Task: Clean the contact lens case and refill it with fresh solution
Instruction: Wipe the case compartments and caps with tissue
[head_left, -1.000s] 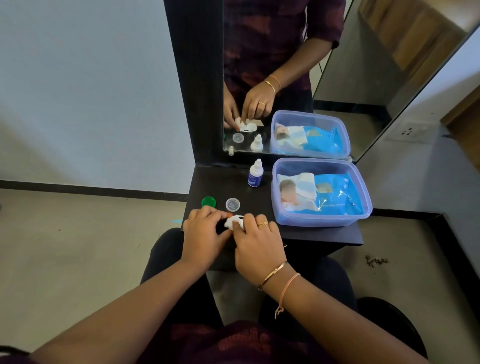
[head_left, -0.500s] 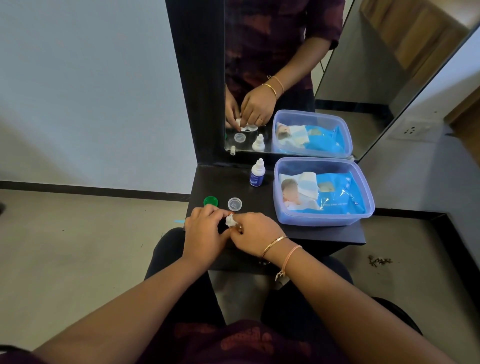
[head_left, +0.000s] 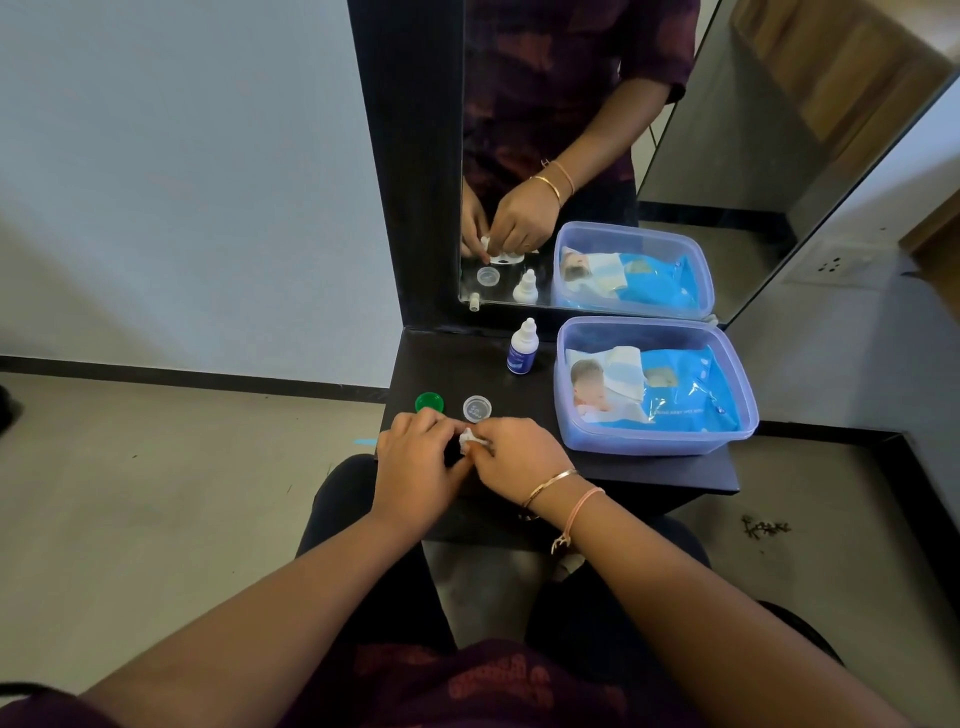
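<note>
Since a second ago the right hand (head_left: 514, 457) has rolled from lying flat over the work to a knuckles-up pinch, and both hands have edged toward the front rim of the desk (head_left: 649, 467), at centre frame. Its fingers (head_left: 488, 431) now nip a small white wad (head_left: 470, 439), pressed in against the left hand (head_left: 415, 462). The left fingers (head_left: 421, 423) are curled down in a grip on the contact lens case (head_left: 503, 256), which the two hands almost wholly cover; it shows plainly only as a flat white shape under the hands reflected in the mirror (head_left: 571, 104), upper centre. Just above the left knuckles a green cap (head_left: 429, 401) lies on the dark desk, with a clear cap (head_left: 477, 408) beside it to the right, both apart from the hands. Further up, near the foot of the mirror, a small solution bottle (head_left: 521, 347) stands upright with its white cap on. Right of it sits a translucent plastic box (head_left: 737, 410) holding a blue pack of wipes (head_left: 675, 395). A thin gold bangle (head_left: 550, 483) and a pink cord circle the right wrist.
</note>
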